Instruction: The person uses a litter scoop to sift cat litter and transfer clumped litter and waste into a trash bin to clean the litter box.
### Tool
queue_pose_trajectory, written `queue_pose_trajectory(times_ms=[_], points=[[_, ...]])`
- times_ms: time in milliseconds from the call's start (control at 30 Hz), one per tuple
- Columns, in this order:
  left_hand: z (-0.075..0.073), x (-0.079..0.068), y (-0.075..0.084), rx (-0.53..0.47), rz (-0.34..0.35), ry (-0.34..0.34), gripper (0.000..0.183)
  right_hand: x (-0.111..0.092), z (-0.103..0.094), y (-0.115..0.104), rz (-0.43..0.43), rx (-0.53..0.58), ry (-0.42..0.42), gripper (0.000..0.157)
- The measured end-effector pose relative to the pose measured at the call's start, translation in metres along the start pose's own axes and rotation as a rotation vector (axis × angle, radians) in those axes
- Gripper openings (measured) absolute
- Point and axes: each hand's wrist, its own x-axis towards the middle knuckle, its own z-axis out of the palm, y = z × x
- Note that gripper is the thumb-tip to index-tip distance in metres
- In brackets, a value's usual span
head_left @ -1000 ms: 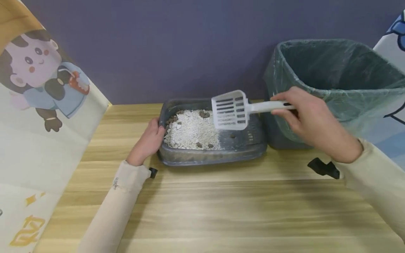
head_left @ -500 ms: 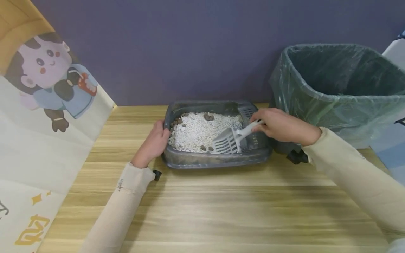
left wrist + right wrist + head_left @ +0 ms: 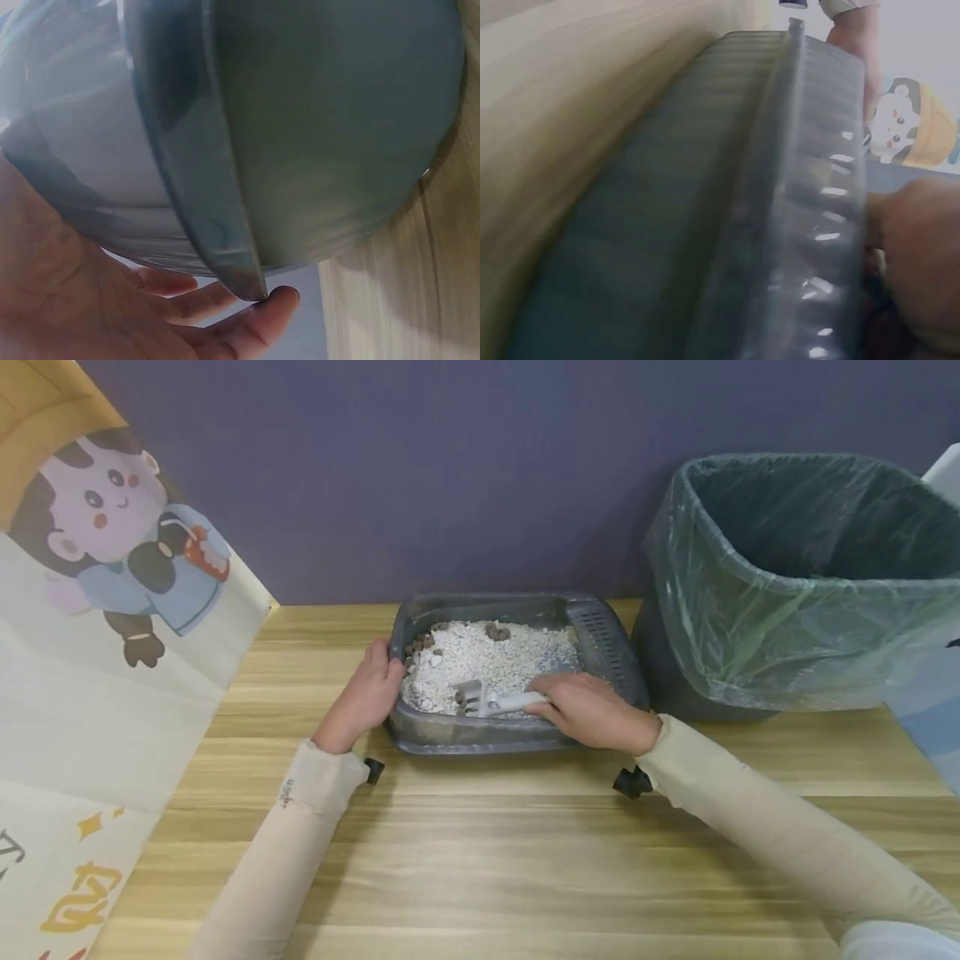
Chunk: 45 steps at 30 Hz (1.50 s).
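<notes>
A grey litter box holds white litter with brown clumps at the back and left. My left hand grips its left rim; in the left wrist view the thumb presses the lip from outside while the other fingers lie behind it. My right hand holds a white slotted litter scoop by the handle, low over the front of the box. The scoop's head is tilted in the litter at a brown clump. The right wrist view shows mainly the box's outer wall.
To the right of the box stands a tall dark bin lined with a clear green bag. Behind is a purple wall; a cartoon-printed panel rises at the left. Everything stands on a wood-grain surface.
My right hand has brought the scoop down from above the box into the litter, then leftward along the front wall to the clumps. My left hand has kept its grip on the rim.
</notes>
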Motion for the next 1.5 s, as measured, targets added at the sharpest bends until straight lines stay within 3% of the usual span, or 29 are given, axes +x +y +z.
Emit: queue_pose_trajectory(times_ms=[500, 800, 967, 1500], points=[[0.001, 0.000, 0.001, 0.001, 0.007, -0.001, 0.055, -0.007, 0.018, 0.013, 0.053, 0.067, 0.241, 0.026], [0.002, 0.000, -0.001, 0.008, -0.001, -0.010, 0.057, -0.011, 0.023, 0.011, 0.170, 0.153, 0.393, 0.035], [0.002, 0.001, -0.001, 0.005, 0.012, 0.005, 0.055, -0.011, 0.023, 0.011, 0.183, 0.169, 0.467, 0.034], [0.003, 0.001, -0.001, 0.005, 0.007, 0.019, 0.054, -0.012, 0.025, 0.014, 0.160, 0.147, 0.572, 0.028]])
